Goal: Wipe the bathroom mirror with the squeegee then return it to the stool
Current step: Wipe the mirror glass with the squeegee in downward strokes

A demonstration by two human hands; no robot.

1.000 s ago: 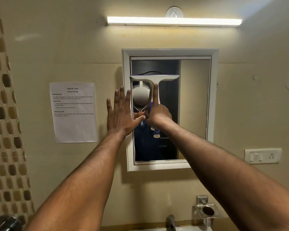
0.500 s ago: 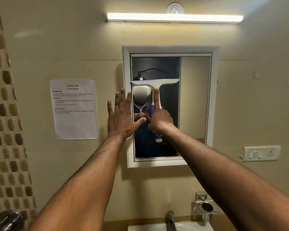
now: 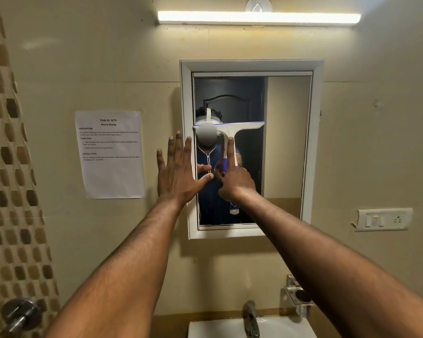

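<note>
A white-framed mirror (image 3: 288, 147) hangs on the beige wall. The white squeegee (image 3: 239, 129) with a blue handle lies flat against the left half of the glass, its blade level at mid-height. My right hand (image 3: 236, 180) grips its handle, index finger stretched up along the neck. My left hand (image 3: 177, 170) is spread flat with fingers apart, pressed on the mirror's left frame edge and the wall, thumb touching the glass. The stool is out of sight.
A printed task sheet (image 3: 110, 154) is taped left of the mirror. Above runs a lit tube lamp (image 3: 259, 18). Below are a white basin (image 3: 249, 326) with a tap (image 3: 250, 315), a metal holder (image 3: 298, 295), a switch plate (image 3: 383, 219) and a wall valve (image 3: 20, 314).
The squeegee blade has slid down the glass from near the top to mid-height, my right hand lowering with it. My left hand has stayed flat at the frame's left edge.
</note>
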